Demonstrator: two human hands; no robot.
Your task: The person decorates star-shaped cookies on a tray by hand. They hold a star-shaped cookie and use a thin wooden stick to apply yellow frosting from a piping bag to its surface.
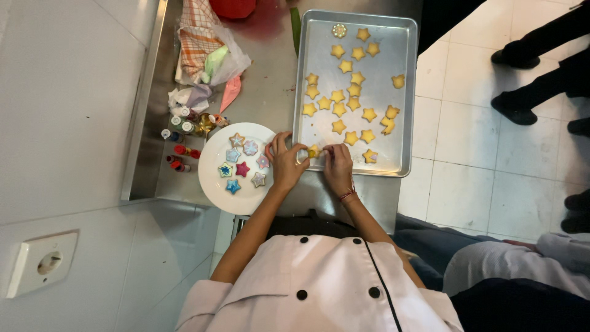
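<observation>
Both hands meet at the near edge of the shiny metal baking tray (409,92): the left hand (286,161) and right hand (338,167) are pinched together around one small pale-yellow star-shaped cookie (314,150), fingertips on its points. I'd guess it's light, stiff and crumbly, so those thin points could snap; better to hold it by the flat edges or support it from underneath. More plain stars lie just beyond the fingers, and a round white plate (212,184) of iced stars sits right beside the left hand.
</observation>
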